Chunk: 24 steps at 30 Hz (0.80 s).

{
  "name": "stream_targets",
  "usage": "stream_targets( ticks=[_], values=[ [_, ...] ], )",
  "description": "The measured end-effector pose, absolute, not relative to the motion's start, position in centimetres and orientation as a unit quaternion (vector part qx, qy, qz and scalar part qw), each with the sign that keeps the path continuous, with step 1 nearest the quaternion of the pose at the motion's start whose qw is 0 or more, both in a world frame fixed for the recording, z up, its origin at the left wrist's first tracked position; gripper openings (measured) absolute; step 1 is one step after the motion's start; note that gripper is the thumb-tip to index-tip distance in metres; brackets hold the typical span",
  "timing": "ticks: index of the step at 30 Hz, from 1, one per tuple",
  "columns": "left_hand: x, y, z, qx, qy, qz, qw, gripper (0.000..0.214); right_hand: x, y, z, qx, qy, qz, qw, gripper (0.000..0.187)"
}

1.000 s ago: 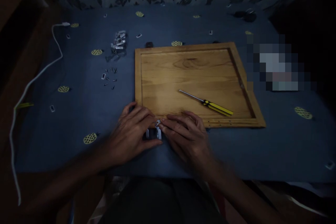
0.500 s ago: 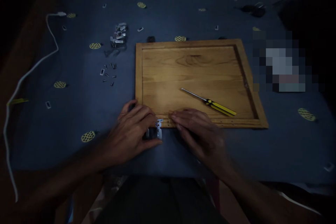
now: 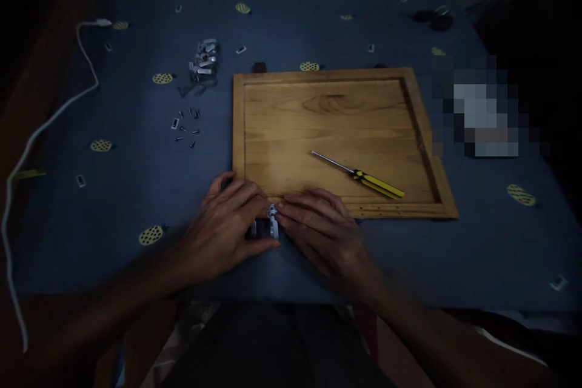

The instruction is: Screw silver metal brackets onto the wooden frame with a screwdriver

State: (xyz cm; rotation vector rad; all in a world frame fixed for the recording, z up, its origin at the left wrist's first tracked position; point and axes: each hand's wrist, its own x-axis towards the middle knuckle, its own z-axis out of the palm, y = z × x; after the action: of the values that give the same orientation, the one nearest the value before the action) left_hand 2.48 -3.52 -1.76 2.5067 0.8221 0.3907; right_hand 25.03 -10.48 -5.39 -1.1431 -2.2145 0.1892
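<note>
A small metal hinge (image 3: 271, 222) lies against the near left edge of a wooden panel (image 3: 327, 121) on a blue cloth. My left hand (image 3: 227, 227) is closed round the hinge from the left, thumb under it. My right hand (image 3: 318, 230) rests with its fingers together, their tips touching the hinge's upper end on the panel's frame. A yellow-handled screwdriver (image 3: 364, 179) lies on the panel to the right of my right hand.
Several small screws (image 3: 187, 130) and a heap of metal hinges (image 3: 204, 63) lie at the left rear of the blue cloth (image 3: 136, 206). A white cable (image 3: 54, 115) runs down the left side. A dark object (image 3: 431, 17) sits at the far right.
My right hand, drawn a little to the right half a second ago, has come back left so its fingertips touch the hinge. My left hand has stayed on the hinge.
</note>
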Motion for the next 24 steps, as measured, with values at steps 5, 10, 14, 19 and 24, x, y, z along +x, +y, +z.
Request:
stream_targets(
  ticks=[5, 10, 14, 19, 24],
  values=[
    [2.4, -3.5, -1.8, 0.914, 0.301, 0.139, 0.235, 0.033, 25.2, -10.7, -5.7, -0.435, -0.844, 0.065, 0.305, 0.023],
    [2.4, -3.5, -1.7, 0.915, 0.301, 0.134, 0.234, 0.034, 25.1, -10.8, -5.9, -0.439, -0.844, 0.064, 0.301, 0.025],
    [2.5, -3.5, -1.8, 0.916, 0.304, 0.125, 0.232, 0.034, 24.9, -10.8, -5.8, -0.443, -0.845, 0.057, 0.294, 0.023],
    [1.7, -3.0, -1.7, 0.913, 0.295, 0.132, 0.247, 0.058, 24.8, -10.8, -5.8, -0.447, -0.843, 0.024, 0.297, 0.018],
    [0.7, -2.4, -1.3, 0.905, 0.304, 0.156, 0.252, 0.069, 24.8, -10.7, -6.0, -0.447, -0.845, 0.021, 0.292, 0.02]
  ],
)
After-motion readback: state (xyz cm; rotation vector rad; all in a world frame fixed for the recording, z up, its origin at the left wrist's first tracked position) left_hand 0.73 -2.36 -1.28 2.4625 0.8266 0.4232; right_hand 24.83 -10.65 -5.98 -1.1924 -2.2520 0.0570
